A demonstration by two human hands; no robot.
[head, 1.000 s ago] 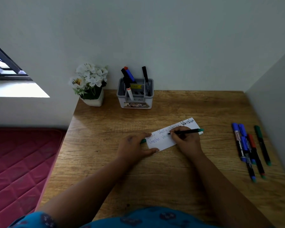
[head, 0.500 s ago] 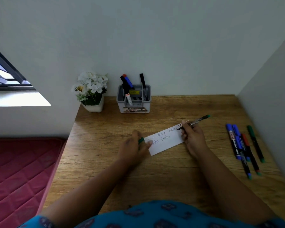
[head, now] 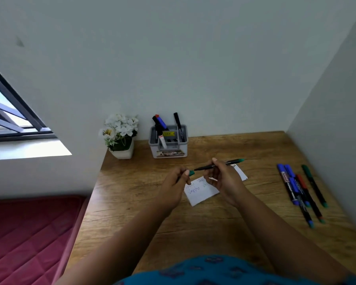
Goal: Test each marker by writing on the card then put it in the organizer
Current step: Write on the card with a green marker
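Recapping step: right hand [head: 224,177] pinches green marker [head: 218,165] above card [head: 201,194]; left hand [head: 176,182] pinches cap [head: 191,173] just off its tip. Align cap squarely, press home, then carry to far organizer [head: 168,150].

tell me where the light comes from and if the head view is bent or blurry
Head view: daylight enters at the window, brightening its sill; wide-angle distortion splays the walls; the writing on the card is too soft to read, and both hands holding the green marker look slightly blurred.
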